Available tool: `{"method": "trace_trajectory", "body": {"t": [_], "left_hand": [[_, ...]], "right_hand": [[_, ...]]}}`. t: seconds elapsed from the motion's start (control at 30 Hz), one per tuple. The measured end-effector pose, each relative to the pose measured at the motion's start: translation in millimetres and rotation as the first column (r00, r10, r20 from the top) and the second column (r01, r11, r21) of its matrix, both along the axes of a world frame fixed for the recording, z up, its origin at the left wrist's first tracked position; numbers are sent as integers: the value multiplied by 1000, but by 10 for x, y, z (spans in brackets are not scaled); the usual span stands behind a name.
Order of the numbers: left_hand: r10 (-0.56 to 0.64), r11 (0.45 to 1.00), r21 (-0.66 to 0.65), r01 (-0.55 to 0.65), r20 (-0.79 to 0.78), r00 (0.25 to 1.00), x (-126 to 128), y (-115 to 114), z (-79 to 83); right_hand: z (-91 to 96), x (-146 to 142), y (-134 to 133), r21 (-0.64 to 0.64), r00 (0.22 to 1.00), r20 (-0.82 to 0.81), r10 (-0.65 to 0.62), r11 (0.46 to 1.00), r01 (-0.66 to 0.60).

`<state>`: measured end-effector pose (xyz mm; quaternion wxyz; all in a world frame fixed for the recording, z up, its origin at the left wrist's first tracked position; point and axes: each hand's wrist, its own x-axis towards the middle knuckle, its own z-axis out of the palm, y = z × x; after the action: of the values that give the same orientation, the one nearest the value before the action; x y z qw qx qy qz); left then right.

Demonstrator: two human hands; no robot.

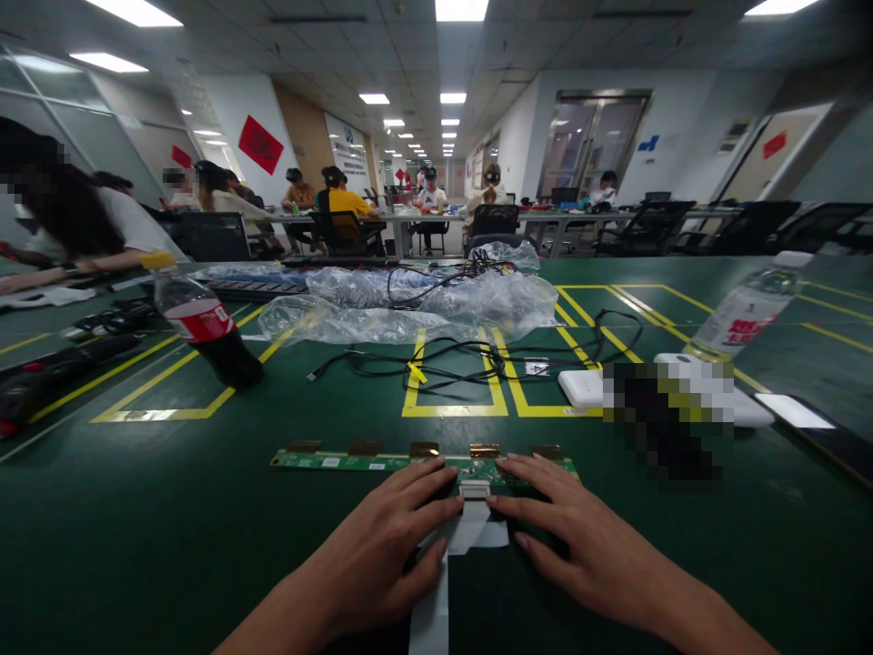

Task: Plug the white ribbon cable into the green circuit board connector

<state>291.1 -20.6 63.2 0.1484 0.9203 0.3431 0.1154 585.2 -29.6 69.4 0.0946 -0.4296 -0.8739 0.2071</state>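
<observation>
A long narrow green circuit board [327,460] with copper tabs along its far edge lies on the green mat close in front of me. A white flat ribbon cable [470,532] runs from the board's middle connector back toward me. My left hand [388,546] lies flat with fingers stretched out, fingertips resting on the board just left of the connector. My right hand [573,537] lies the same way on the right, its fingertips on the board and beside the cable. Neither hand grips anything.
A cola bottle [205,327] stands at left. Black cables [470,359] and crumpled clear plastic bags [423,305] lie beyond the board. A white box [583,387], a lying water bottle [747,314] and a phone [805,418] are at right. People sit at tables behind.
</observation>
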Motion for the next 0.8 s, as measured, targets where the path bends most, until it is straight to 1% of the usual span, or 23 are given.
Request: {"method": "trace_trajectory", "body": {"t": [0.13, 0.37, 0.6, 0.8], "left_hand": [[4, 1000, -21, -4, -7, 1000, -2, -3, -15], [23, 1000, -10, -23, 0, 1000, 1, -26, 10], [21, 1000, -7, -22, -9, 1000, -10, -23, -5], [23, 1000, -13, -23, 6, 1000, -5, -22, 20]], "right_hand": [[3, 0, -3, 10, 1000, -1, 4, 1000, -4], [34, 6, -3, -17, 1000, 3, 13, 1000, -13], [9, -8, -12, 25, 999, -33, 7, 1000, -6], [-38, -26, -23, 47, 1000, -13, -14, 999, 14]]}}
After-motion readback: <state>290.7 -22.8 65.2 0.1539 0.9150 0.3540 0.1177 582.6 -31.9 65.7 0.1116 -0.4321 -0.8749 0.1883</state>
